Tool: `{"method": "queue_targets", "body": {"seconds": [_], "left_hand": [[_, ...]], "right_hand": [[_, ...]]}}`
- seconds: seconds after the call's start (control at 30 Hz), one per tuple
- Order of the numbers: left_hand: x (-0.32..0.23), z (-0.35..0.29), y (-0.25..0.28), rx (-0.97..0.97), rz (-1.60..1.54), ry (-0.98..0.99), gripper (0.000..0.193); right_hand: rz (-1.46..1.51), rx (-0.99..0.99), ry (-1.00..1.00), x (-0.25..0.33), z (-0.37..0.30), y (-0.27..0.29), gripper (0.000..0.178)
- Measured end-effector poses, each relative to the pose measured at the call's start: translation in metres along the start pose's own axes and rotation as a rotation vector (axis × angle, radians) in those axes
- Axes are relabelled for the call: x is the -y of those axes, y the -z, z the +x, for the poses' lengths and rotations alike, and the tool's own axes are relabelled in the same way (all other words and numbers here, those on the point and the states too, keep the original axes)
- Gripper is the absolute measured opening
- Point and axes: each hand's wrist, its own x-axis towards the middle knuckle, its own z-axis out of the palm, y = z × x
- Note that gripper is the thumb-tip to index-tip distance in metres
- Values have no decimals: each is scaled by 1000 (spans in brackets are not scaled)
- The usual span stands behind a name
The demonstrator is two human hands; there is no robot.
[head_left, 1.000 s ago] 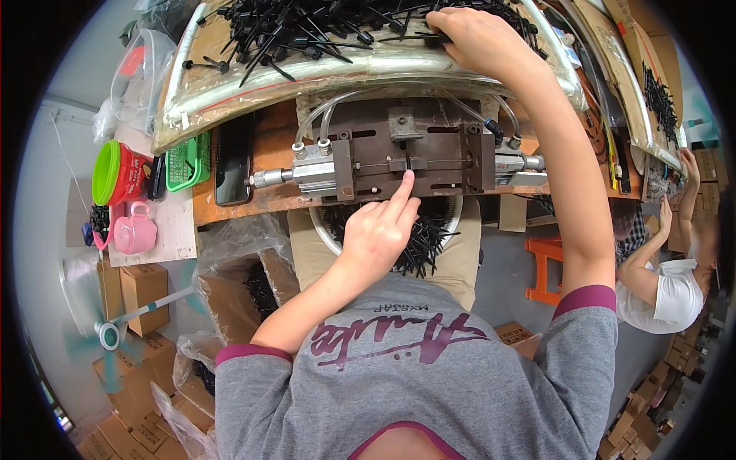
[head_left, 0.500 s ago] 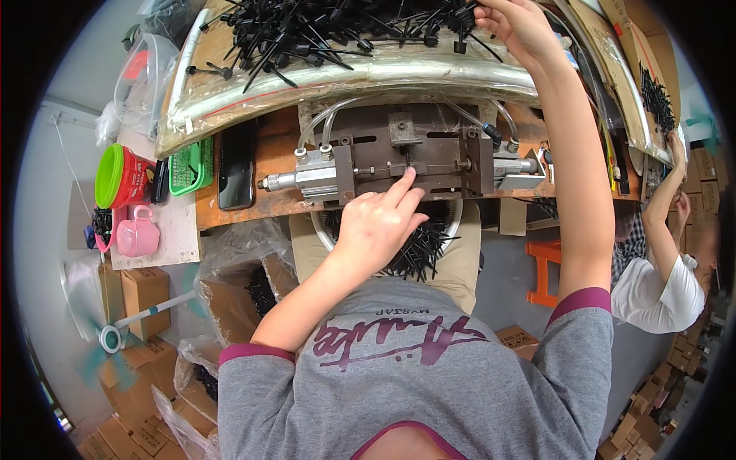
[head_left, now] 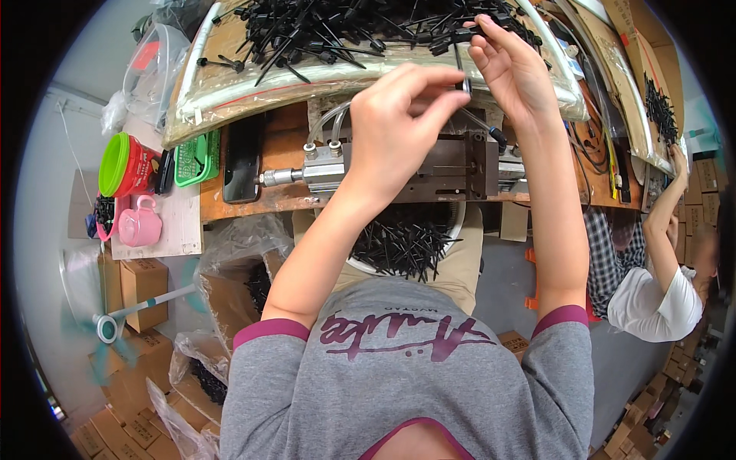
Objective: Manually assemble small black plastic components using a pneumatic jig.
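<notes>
My right hand (head_left: 521, 80), raised over the near edge of the padded tray, pinches a black stemmed plastic part (head_left: 462, 34) between thumb and fingers. From it a thin stem hangs down toward my left hand (head_left: 402, 115), whose thumb and fingertips close around the stem's lower end. My left hand is slightly blurred and hovers above a brown metal fixture (head_left: 445, 161), covering part of it. Beyond both hands lies a heap of similar black parts (head_left: 330, 31). A round basin on my lap holds many more thin black pieces (head_left: 406, 241).
The padded tray (head_left: 230, 107) borders the fixture; clear air tubes and a silver cylinder (head_left: 322, 172) are attached at the fixture's left. A phone (head_left: 242, 172), green basket (head_left: 195, 161) and pink cup (head_left: 140, 224) stand left. Another person (head_left: 652, 299) works at right.
My left hand has lifted off the fixture and moved up to the right, meeting my right hand. The right hand has drawn back a little from the heap, holding a black part.
</notes>
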Motion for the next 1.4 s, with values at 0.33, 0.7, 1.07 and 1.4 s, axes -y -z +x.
{"method": "queue_targets", "body": {"seconds": [0.33,0.7,1.07,1.4], "left_hand": [[4,-110,29,377,479,-152,28],[24,-119,17,447,735,-118,22],[-18,-93,40,310,-389,413,41],[9,-123,31,311,487,-122,28]], "right_hand": [[40,-89,-14,12,-72,-5,15],[98,-177,-234,2,-134,-23,14],[193,-70,-432,-17,-157,-35,14],[176,-220,-274,-14,-150,-10,15]]}}
